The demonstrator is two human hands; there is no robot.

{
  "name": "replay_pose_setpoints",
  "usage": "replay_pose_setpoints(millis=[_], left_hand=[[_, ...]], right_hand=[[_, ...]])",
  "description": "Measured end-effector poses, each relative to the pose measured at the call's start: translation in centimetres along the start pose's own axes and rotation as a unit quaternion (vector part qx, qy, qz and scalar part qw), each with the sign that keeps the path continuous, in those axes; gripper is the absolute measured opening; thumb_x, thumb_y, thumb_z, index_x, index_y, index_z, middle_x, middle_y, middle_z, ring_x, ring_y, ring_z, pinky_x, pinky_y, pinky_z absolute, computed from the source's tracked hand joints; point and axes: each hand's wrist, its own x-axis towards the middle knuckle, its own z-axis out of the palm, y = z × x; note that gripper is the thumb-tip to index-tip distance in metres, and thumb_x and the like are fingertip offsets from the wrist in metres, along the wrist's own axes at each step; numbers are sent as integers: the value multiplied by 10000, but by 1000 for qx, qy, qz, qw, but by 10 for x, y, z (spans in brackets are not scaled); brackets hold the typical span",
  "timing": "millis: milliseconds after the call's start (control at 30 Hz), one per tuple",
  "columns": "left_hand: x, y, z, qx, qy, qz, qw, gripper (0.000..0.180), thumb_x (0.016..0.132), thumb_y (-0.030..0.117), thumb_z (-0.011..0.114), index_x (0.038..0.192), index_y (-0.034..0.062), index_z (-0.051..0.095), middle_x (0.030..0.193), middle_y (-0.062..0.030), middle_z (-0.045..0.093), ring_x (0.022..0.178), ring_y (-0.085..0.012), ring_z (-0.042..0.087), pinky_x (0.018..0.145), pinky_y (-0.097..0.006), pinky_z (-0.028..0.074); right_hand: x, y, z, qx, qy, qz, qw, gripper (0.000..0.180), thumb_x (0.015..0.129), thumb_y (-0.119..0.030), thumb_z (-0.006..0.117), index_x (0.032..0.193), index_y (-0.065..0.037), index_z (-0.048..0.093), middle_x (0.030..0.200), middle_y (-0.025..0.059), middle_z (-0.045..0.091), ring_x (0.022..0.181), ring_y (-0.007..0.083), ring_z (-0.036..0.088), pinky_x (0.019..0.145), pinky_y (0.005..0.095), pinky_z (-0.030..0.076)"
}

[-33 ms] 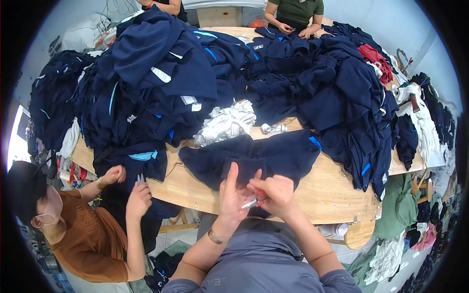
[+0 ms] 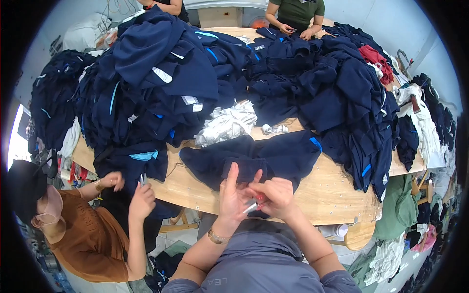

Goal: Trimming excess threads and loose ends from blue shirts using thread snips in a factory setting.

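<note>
Left hand: palm open, thumb raised, closed on nothing. Right hand: fingers curled round a small silver metal tool with red parts, its pale end directed near-left across the left palm. Contact between tool and palm could not be told; the fingers hid much of the tool.

A navy-blue soft-fabric garment lay spread on the pale wood-topped table, just beyond and partly beneath the hands, with a bright blue strip at its far right corner. Farther left sat a crumpled white cloth heap.

Handling, judged by eye: garment limp, fairly light, not fragile, likely to fold under a pull; best gripped at its doubled near edge, second hold at a side corner. Tool probably light, stiff, smooth; best held by the red parts, clear of the pale end.
</note>
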Motion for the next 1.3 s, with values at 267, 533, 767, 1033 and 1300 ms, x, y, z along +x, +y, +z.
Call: replay_pose_setpoints(millis=[267, 533, 767, 1033, 1300], left_hand=[[-1, 3, -1, 3, -37, 85, 996, 274, 937, 261, 480, 997, 15, 582, 1009, -99, 615, 970, -192, 584, 898, -370, 493], [-4, 6, -1, 23, -38, 79, 996, 303, 953, 277, 441, 998, 11, 579, 1010, -100, 617, 964, -185, 591, 866, -340, 502], [-6, 2, 0, 40, -55, 70, 995, 277, 950, 257, 453, 1007, 22, 589, 998, -93, 630, 935, -173, 607, 843, -329, 505], [-5, 0, -1, 68, -66, 87, 992, 303, 958, 268, 434, 986, 17, 600, 989, -99, 636, 930, -179, 614, 859, -339, 500], [-6, -3, 1, 86, -60, 116, 988, 303, 955, 266, 440, 990, 10, 599, 1003, -102, 631, 938, -175, 609, 873, -345, 496]], right_hand=[[14, 8, -13, 31, 16, 210, 977, 282, 736, -224, 714, 763, -10, 534, 622, 76, 487, 486, 189, 466, 451, 272, 367], [11, 17, -14, -27, -42, 181, 982, 340, 741, -319, 704, 715, -29, 531, 623, 76, 497, 485, 229, 498, 438, 302, 373], [18, 15, -18, -68, -53, 143, 986, 367, 715, -376, 710, 694, -51, 539, 617, 52, 485, 476, 213, 502, 436, 296, 377], [20, 18, -20, -130, -46, 94, 986, 375, 692, -406, 717, 650, -81, 534, 598, 38, 467, 454, 207, 479, 441, 297, 370], [18, 15, -24, -77, -37, 138, 987, 358, 703, -363, 723, 656, -69, 526, 589, 41, 482, 451, 206, 486, 434, 294, 366]])
